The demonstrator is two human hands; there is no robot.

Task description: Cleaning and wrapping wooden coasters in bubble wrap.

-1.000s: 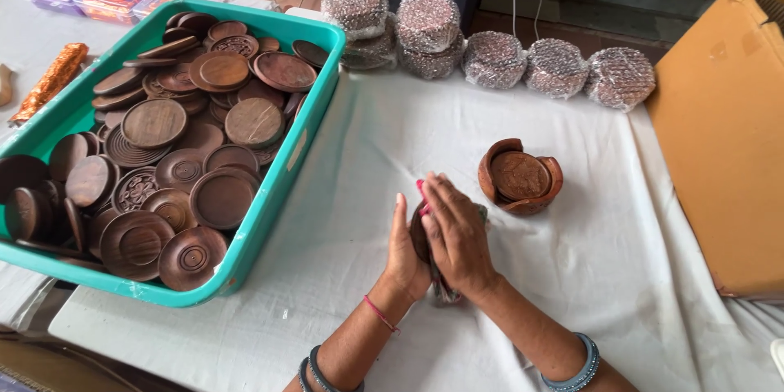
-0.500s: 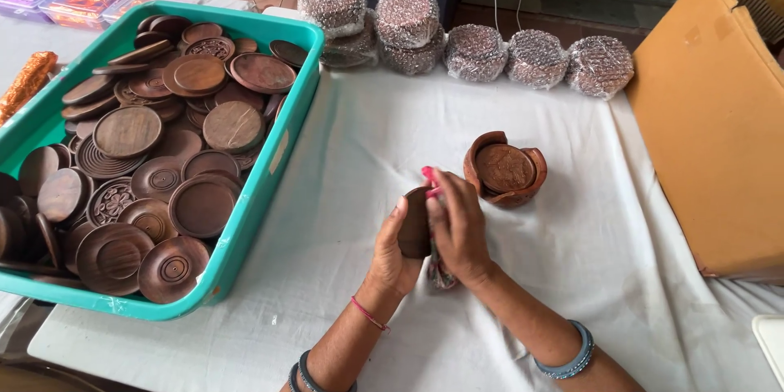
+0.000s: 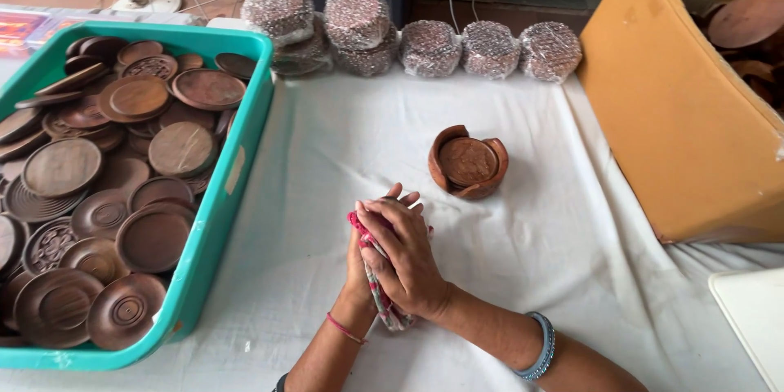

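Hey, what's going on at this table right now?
A person stands at a table covered in white cloth, with both hands pressed together around a red patterned rag; the right hand covers the left hand, hiding whatever lies between them. Just beyond sits a round wooden coaster holder with coasters inside. A teal plastic tub of dark wooden coasters stands to the left, bubble-wrapped bundles line the far edge, and a cardboard box stands to the right.

The right hand now lies fully over the left hand, with the cloth pressed between the palms; the dark disc seen edge-on half a second ago is hidden. Both hands sit lower, farther from the holder.
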